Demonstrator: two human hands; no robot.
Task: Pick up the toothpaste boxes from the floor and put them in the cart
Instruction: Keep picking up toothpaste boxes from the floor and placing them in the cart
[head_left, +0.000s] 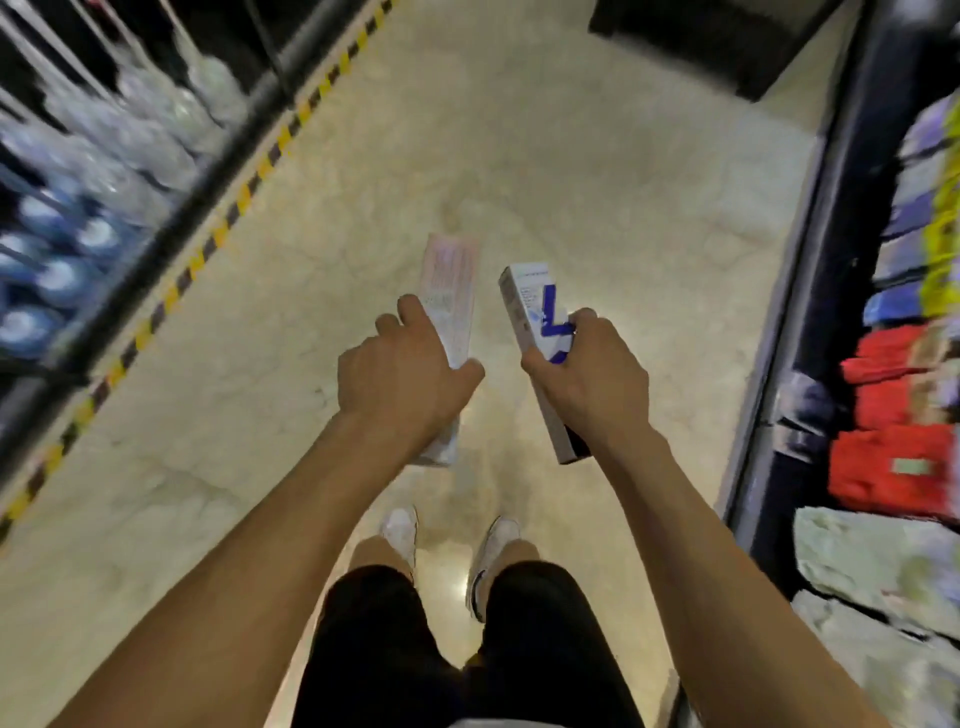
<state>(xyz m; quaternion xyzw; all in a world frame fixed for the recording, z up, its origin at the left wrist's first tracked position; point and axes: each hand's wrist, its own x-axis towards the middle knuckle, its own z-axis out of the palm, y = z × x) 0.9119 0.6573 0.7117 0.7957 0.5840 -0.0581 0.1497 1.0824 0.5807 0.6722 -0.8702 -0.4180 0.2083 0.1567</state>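
My left hand (402, 376) grips a long pale pinkish-white toothpaste box (449, 291) around its middle, the box pointing away from me. A white and blue toothpaste box (535, 304) is held in my right hand (592, 369), also around its middle, tilted slightly left. Both boxes are lifted above the cream floor (519, 156), side by side and a little apart. No cart is in view.
A shelf of water bottles (78, 208) runs along the left, bordered by a yellow-black striped strip (234, 208). On the right stands a dark shelf with red packs (893, 431) and other goods. A dark object (727, 36) sits at the top. My white shoes (400, 530) are below.
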